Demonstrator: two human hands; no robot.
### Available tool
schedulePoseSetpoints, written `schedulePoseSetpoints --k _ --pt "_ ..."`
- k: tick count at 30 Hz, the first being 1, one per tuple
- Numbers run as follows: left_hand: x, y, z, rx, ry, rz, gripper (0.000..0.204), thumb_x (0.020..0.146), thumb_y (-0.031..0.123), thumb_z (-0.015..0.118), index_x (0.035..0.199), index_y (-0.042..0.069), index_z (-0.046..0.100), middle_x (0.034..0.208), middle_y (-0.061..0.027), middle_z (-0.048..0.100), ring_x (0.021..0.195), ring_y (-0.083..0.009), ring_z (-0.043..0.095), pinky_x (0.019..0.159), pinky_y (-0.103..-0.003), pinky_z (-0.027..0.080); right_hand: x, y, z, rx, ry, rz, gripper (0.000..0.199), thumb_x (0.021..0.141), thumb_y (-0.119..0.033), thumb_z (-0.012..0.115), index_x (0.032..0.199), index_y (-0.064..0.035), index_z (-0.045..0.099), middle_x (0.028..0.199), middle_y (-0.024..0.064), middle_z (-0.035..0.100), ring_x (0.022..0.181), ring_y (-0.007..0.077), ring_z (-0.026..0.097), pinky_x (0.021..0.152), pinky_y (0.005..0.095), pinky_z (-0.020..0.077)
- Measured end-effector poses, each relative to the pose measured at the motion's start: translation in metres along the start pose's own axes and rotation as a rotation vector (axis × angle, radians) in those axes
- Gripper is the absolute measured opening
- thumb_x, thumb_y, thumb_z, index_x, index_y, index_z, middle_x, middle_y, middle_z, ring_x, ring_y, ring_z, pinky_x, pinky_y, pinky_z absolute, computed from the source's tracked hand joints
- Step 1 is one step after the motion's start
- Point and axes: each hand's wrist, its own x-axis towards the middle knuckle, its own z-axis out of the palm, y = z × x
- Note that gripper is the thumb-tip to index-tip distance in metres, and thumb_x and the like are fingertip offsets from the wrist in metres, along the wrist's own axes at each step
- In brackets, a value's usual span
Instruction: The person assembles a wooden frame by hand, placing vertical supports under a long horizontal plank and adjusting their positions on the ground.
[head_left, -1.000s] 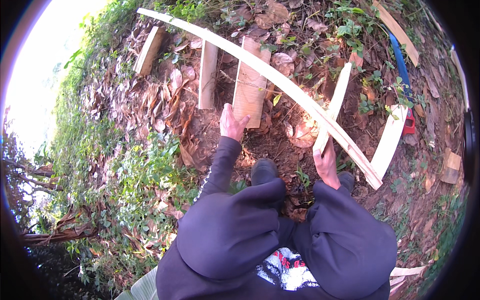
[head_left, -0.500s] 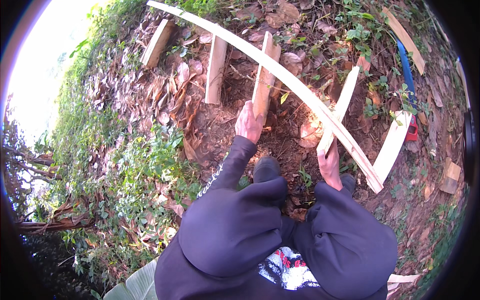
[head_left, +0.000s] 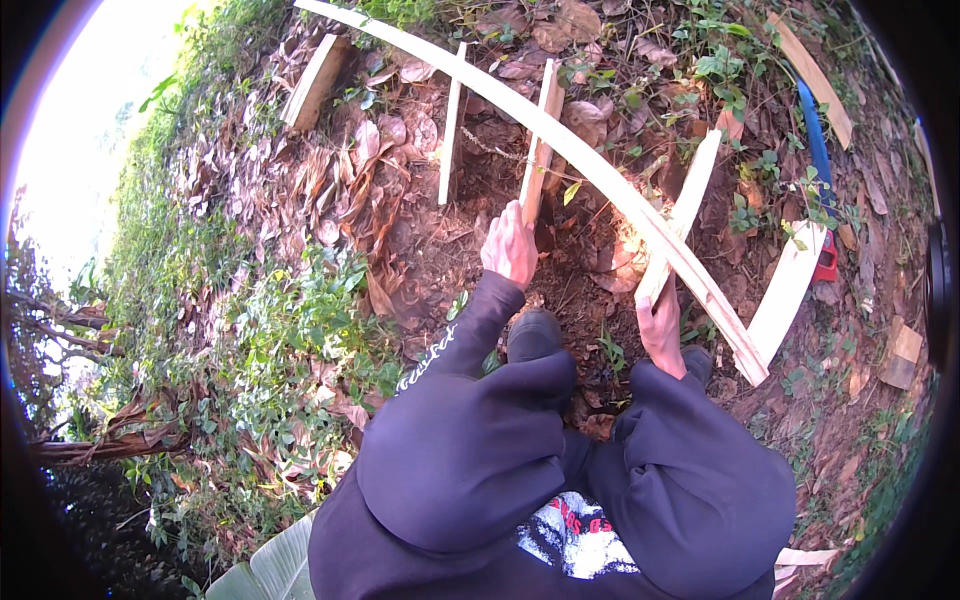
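Note:
My left hand (head_left: 510,245) is closed around the near end of a short wooden board (head_left: 534,180), which shows its narrow edge. My right hand (head_left: 660,325) grips the near end of another pale board (head_left: 690,190). Across both boards runs a long pale wooden strip (head_left: 560,140), from the far left down to the near right. Left of my left hand, a third board (head_left: 451,130) also shows only a thin edge, its far end near the strip. The fingertips of both hands are partly hidden.
A short thick wood piece (head_left: 315,85) lies at the far left. On the right are another pale board (head_left: 790,290) by the strip's near end, a blue saw-like tool with a red handle (head_left: 826,258), and a plank (head_left: 812,80). Dry leaves and plants cover the ground.
The board in my left hand has turned from its broad face toward its narrow edge. The board left of it has turned likewise. My left hand has shifted slightly right; my right hand stays put.

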Motion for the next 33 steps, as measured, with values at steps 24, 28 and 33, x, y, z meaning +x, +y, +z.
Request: schedulePoseSetpoints --k 24,28,33 --pt "0.0 0.015 0.004 0.025 -0.012 -0.02 0.048 0.092 0.015 0.063 0.133 -0.006 0.049 0.116 -0.0245 0.065 0.107 -0.0388 0.063 0.098 -0.048 0.048 0.002 -0.006 -0.004 -0.012 0.009 0.024 0.064 0.094 -0.031 0.059 0.144 0.0041 0.038 0.137 0.0271 0.049 0.127 0.0417 0.049 0.108 0.0455 0.038" --pt "-0.006 0.003 0.005 0.079 0.051 0.029 0.052 0.092 0.017 0.063 0.134 -0.01 0.048 0.121 -0.0304 0.063 0.111 -0.0432 0.063 0.108 -0.054 0.041 0.001 -0.002 -0.001 0.02 -0.033 0.076 0.071 0.092 -0.03 0.063 0.147 0.0039 0.034 0.14 0.028 0.046 0.133 0.0418 0.045 0.113 0.0458 0.0339" --pt "-0.004 0.006 0.008 0.044 0.055 0.057 0.058 0.09 0.02 0.066 0.135 -0.01 0.047 0.123 -0.031 0.062 0.111 -0.0437 0.062 0.105 -0.055 0.043 -0.002 -0.009 -0.006 -0.042 -0.03 0.028 0.082 0.083 -0.015 0.067 0.151 0.0051 0.026 0.148 0.0296 0.037 0.139 0.043 0.038 0.117 0.0456 0.0308"
